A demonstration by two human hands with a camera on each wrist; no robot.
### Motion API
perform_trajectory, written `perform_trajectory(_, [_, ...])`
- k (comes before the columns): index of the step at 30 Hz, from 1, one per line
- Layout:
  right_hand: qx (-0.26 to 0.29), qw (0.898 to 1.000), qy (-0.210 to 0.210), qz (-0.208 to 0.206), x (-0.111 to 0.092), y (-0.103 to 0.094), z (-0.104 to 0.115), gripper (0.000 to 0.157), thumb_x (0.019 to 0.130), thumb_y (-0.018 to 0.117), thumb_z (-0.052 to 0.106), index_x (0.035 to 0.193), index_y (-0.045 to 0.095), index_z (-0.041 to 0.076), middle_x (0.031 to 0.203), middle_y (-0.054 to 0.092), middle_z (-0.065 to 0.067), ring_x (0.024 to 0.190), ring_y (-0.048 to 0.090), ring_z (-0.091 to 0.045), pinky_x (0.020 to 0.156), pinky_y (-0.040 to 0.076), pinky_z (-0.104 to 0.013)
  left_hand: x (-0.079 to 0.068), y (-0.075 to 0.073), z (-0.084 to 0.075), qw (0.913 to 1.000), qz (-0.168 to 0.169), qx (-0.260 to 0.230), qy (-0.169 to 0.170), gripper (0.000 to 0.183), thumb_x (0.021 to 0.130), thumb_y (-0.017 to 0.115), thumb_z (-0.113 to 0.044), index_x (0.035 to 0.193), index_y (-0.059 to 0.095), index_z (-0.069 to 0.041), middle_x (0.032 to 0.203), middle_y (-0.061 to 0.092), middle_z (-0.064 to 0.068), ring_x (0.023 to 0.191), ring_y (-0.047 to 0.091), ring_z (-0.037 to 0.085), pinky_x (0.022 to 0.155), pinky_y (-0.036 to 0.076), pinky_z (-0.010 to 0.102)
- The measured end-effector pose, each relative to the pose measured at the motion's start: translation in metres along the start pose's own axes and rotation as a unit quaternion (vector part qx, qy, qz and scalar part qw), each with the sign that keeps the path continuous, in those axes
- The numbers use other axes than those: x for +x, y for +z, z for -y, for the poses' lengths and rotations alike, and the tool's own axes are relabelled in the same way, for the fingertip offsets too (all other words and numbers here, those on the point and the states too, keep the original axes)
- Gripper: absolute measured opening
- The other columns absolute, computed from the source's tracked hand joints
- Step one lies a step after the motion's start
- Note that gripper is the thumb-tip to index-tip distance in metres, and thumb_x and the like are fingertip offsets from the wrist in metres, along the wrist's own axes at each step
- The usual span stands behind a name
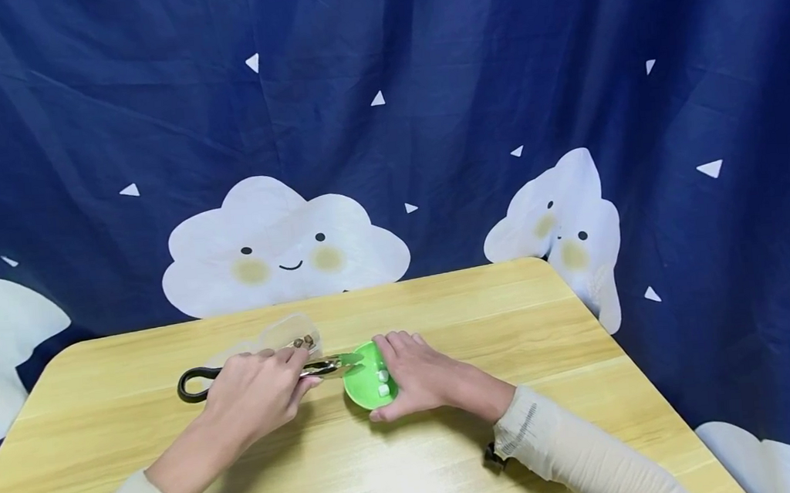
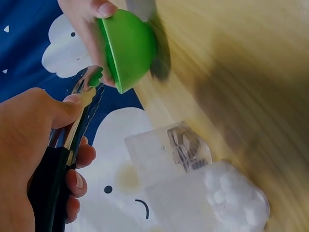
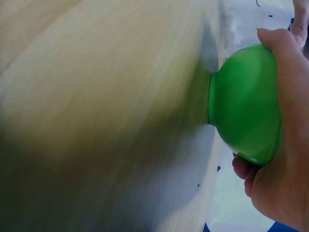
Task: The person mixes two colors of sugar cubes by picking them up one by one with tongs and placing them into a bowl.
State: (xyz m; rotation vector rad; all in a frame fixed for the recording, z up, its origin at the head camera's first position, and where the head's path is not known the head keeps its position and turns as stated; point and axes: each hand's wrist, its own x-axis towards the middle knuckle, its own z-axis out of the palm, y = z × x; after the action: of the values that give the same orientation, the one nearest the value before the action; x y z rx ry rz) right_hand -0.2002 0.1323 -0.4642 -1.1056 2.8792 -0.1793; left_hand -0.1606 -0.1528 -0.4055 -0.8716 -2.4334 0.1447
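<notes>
My left hand (image 1: 256,385) grips a pair of metal tongs (image 1: 324,366) with black handles, the thumb along one arm in the left wrist view. Their tips reach over the left rim of a green bowl (image 1: 363,392). With thumb and fingers spread across its right side, my right hand (image 1: 415,376) holds that bowl. Small white cubes (image 1: 383,390) lie inside it, partly covered by the hand. From the right wrist, the bowl's rounded outside (image 3: 248,104) and its base show close to the tabletop.
Behind the left hand stands a clear plastic container (image 1: 293,328) with brown pieces (image 1: 303,341). Beside it, a second container holds many white pieces (image 2: 234,198). Both are on the wooden table (image 1: 511,307), whose far edge meets a dark blue curtain (image 1: 441,119) with clouds.
</notes>
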Motion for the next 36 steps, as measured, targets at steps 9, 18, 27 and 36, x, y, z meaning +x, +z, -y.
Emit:
perform_trajectory(9, [-0.001, 1.0, -0.002, 0.001, -0.001, -0.001, 0.0, 0.116, 0.074, 0.061, 0.085, 0.154, 0.031, 0.007, 0.126, 0.053, -0.005, 0.111, 0.047, -0.014, 0.094, 0.043, -0.028, -0.005, -0.004, 0.012, 0.9993, -0.037, -0.002, -0.004, 0.035, 0.095, 0.064, -0.044, 0.082, 0.057, -0.012, 0.062, 0.053, -0.003, 0.046, 0.049, 0.018, 0.036, 0.03, 0.031])
perform_trajectory(18, [0.001, 1.0, -0.001, 0.002, 0.0, 0.001, 0.0, 0.115, 0.073, 0.063, 0.084, 0.154, 0.031, 0.008, 0.129, 0.053, -0.005, 0.115, 0.048, -0.014, 0.098, 0.043, -0.029, -0.008, -0.007, 0.018, 0.9982, -0.06, -0.002, -0.001, 0.054, 0.11, 0.034, -0.051, 0.078, 0.054, -0.013, 0.058, 0.045, -0.004, 0.045, 0.045, 0.016, 0.036, 0.026, 0.03])
perform_trajectory(27, [0.001, 1.0, 0.003, 0.003, 0.0, 0.001, 0.0, 0.116, 0.072, 0.064, 0.084, 0.154, 0.031, 0.008, 0.13, 0.053, -0.005, 0.116, 0.048, -0.014, 0.1, 0.044, -0.031, -0.014, -0.014, 0.033, 0.9977, -0.064, -0.004, -0.019, 0.054, 0.11, 0.028, -0.05, 0.077, 0.05, -0.014, 0.058, 0.042, -0.006, 0.044, 0.037, 0.012, 0.037, 0.02, 0.028])
perform_trajectory(36, [0.001, 1.0, 0.001, 0.0, 0.001, 0.002, -0.001, 0.116, 0.073, 0.063, 0.084, 0.154, 0.031, 0.008, 0.128, 0.053, -0.005, 0.114, 0.048, -0.014, 0.098, 0.044, -0.03, -0.019, -0.021, 0.041, 0.998, -0.042, -0.013, -0.044, 0.036, 0.097, 0.062, -0.042, 0.076, 0.05, -0.016, 0.057, 0.039, -0.008, 0.045, 0.038, 0.012, 0.038, 0.019, 0.027])
